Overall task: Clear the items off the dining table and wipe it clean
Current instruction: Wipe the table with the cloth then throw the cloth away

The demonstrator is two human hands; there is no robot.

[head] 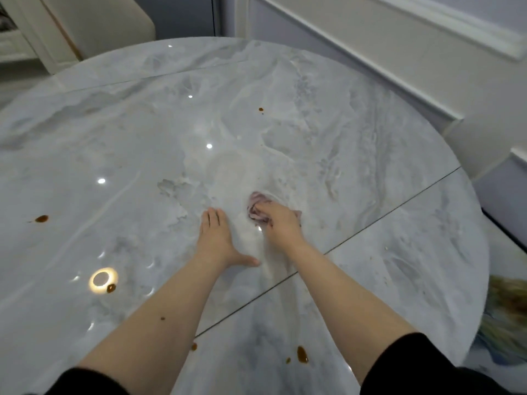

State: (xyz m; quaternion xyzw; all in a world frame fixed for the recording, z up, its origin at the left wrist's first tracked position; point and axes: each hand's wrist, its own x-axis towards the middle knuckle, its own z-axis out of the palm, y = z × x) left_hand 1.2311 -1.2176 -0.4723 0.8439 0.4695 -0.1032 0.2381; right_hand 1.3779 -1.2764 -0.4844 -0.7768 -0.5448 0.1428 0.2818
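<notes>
A round grey marble dining table (pixel 328 138) fills the view, with no dishes on it. My right hand (pixel 281 222) grips a bunched pink cloth (pixel 258 208) and presses it onto the tabletop near the middle. My left hand (pixel 218 240) lies flat on the table just left of the cloth, fingers straight and thumb spread. Brown sauce drops dot the surface: one far drop (pixel 260 109), one drop at the left (pixel 41 218), one drop by a lamp reflection (pixel 111 287), and drops near the front edge (pixel 302 354).
A cream chair (pixel 94 21) stands beyond the far table edge. A panelled white wall (pixel 385 67) runs close along the table's right side. A patterned rug or cushion (pixel 504 323) shows on the floor at lower right. A dark seam (pixel 370 223) crosses the tabletop diagonally.
</notes>
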